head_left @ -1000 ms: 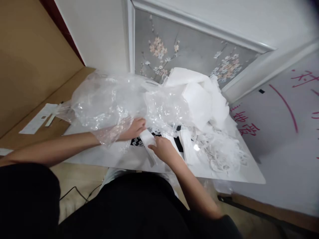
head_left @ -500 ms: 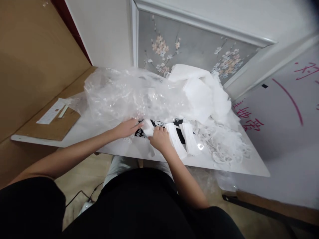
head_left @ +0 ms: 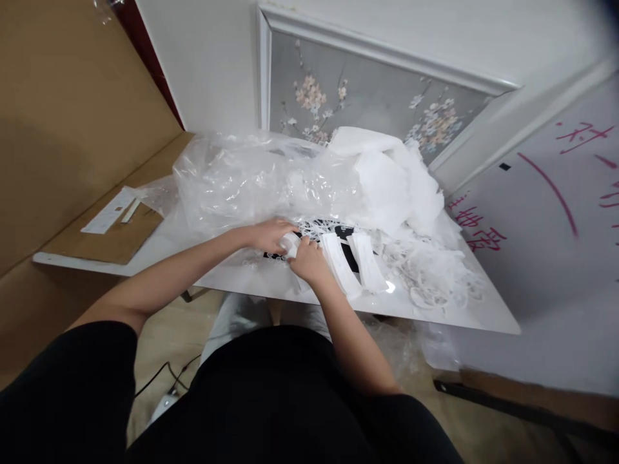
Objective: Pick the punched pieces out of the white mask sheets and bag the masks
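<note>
Beyond the right hand [head_left: 309, 261], red Chinese characters [head_left: 487, 239] on whiteboard [head_left: 532, 290].

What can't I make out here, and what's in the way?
All in the head view:
- White piece: its full shape is hidden by the left hand and right hand.
- Black sheet: partly covered by the strips and hands.
- Bag: folds and glare blur what is inside.
- Paper: any print is too small to read.
- Whiteboard: cut off by the right edge.
</note>
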`<action>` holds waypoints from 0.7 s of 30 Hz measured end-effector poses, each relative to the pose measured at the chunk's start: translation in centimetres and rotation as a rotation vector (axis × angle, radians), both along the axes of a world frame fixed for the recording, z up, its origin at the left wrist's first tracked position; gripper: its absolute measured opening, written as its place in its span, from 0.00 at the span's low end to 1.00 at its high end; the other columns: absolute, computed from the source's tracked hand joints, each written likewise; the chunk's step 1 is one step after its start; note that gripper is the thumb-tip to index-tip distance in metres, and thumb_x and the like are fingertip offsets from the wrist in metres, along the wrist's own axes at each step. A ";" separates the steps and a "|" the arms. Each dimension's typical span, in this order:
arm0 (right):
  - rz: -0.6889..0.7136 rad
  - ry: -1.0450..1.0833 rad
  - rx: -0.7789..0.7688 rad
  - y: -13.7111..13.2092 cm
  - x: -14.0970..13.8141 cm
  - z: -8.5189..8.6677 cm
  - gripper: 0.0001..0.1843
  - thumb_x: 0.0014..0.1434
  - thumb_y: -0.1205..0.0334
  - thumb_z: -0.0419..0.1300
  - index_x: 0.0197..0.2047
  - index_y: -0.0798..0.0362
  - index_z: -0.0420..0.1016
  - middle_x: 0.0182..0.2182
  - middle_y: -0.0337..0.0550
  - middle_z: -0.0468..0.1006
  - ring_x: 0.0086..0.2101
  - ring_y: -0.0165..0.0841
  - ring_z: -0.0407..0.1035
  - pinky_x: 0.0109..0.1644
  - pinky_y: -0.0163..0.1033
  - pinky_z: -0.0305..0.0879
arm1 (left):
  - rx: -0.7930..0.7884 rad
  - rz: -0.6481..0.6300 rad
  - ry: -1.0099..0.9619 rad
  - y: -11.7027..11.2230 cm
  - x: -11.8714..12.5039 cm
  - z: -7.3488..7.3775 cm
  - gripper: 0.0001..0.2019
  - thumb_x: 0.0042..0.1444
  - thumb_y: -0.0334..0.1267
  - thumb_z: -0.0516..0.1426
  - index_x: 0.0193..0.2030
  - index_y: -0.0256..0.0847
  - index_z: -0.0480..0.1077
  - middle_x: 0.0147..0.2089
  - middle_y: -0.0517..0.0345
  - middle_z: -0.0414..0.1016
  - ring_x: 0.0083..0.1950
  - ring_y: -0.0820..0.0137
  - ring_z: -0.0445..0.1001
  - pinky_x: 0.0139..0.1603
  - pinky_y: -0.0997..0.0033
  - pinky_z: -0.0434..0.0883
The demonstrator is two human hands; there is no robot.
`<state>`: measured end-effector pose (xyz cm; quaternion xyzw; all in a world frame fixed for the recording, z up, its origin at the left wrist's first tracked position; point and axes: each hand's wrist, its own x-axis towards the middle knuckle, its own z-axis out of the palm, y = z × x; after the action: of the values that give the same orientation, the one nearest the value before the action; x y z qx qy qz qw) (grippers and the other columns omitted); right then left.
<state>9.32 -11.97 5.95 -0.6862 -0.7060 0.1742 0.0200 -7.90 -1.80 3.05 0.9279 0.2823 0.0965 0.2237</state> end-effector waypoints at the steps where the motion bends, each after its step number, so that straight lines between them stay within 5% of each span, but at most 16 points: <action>1: -0.006 0.006 -0.004 0.0 0.0 0.1 0.31 0.63 0.60 0.62 0.63 0.69 0.61 0.58 0.71 0.71 0.59 0.53 0.66 0.59 0.51 0.63 | 0.014 -0.008 0.019 0.4 0.3 0.1 0.36 0.50 0.43 0.64 0.68 0.43 0.68 0.66 0.45 0.72 0.67 0.51 0.66 0.68 0.52 0.60; 6: -0.016 -0.052 0.073 -1.0 0.2 0.5 0.23 0.64 0.59 0.61 0.58 0.62 0.66 0.53 0.64 0.76 0.57 0.54 0.67 0.58 0.55 0.62 | 0.107 -0.073 0.070 0.2 0.6 1.9 0.26 0.51 0.42 0.62 0.58 0.43 0.74 0.57 0.47 0.77 0.60 0.52 0.69 0.64 0.54 0.61; 9: 0.093 -0.067 0.135 -2.2 0.7 0.9 0.18 0.67 0.59 0.58 0.57 0.57 0.68 0.52 0.59 0.75 0.52 0.48 0.70 0.54 0.51 0.64 | 0.145 -0.062 0.075 -2.5 -1.0 3.1 0.13 0.58 0.45 0.60 0.46 0.42 0.77 0.48 0.46 0.77 0.53 0.54 0.71 0.59 0.56 0.64; 12: 0.256 -0.080 0.189 -3.9 1.6 1.3 0.17 0.70 0.58 0.56 0.59 0.53 0.69 0.52 0.56 0.75 0.48 0.46 0.71 0.51 0.47 0.65 | 0.142 0.047 0.004 -6.4 -3.8 3.3 0.13 0.64 0.47 0.56 0.48 0.41 0.75 0.52 0.45 0.75 0.52 0.56 0.72 0.55 0.59 0.66; 16: 0.419 -0.063 0.252 -5.6 3.6 0.0 0.22 0.71 0.59 0.54 0.66 0.51 0.66 0.53 0.55 0.75 0.50 0.48 0.70 0.54 0.50 0.65 | 0.009 0.198 -0.051 -10.8 -6.7 1.0 0.13 0.69 0.46 0.54 0.52 0.43 0.73 0.53 0.48 0.76 0.53 0.59 0.74 0.52 0.63 0.69; 21: 0.433 0.302 0.237 -5.2 4.7 -3.7 0.25 0.71 0.57 0.56 0.68 0.55 0.62 0.58 0.55 0.73 0.56 0.43 0.69 0.62 0.46 0.67 | -0.239 0.510 -0.352 -13.0 -6.0 -2.4 0.27 0.62 0.46 0.61 0.66 0.46 0.61 0.60 0.49 0.72 0.61 0.57 0.73 0.60 0.60 0.71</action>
<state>13.98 -17.16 2.29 -0.4787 -0.8404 0.1911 0.1675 -13.94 -14.76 0.65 0.7635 0.4720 0.2744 0.3449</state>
